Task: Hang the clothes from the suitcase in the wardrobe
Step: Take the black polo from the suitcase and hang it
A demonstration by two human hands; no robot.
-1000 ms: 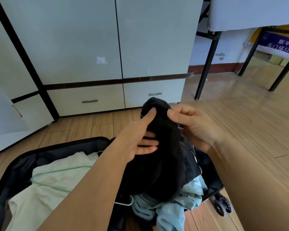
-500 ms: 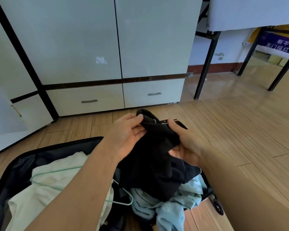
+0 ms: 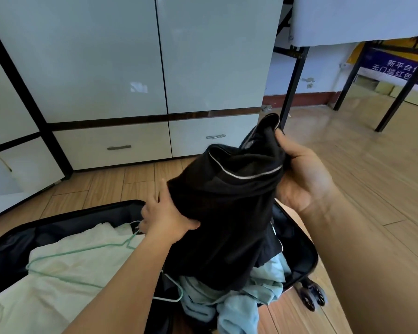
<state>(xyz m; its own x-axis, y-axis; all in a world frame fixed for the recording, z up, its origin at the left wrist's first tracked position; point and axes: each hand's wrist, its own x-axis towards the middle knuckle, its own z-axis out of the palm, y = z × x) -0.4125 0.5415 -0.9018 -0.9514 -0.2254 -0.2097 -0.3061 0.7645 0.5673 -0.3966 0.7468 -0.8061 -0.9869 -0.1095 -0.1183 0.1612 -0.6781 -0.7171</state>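
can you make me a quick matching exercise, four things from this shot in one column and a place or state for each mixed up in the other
Things:
1. black garment
2. green hanger
3. light blue clothes
4. wardrobe doors

States:
A. closed
B. lying on pale cloth in the suitcase
C. held up by both hands
D. heaped at the suitcase's near edge

Pairs: 1-C, 2-B, 3-D, 4-A

Way to the wardrobe (image 3: 130, 56): a strip of bare wood floor (image 3: 121, 182) is seen between it and the suitcase (image 3: 58, 213).
Wardrobe doors: both are shut flat.
Right side: open floor is seen, with black table legs (image 3: 292, 90) standing there.
Inside the suitcase: it is filled with clothes and a green hanger (image 3: 87, 249).
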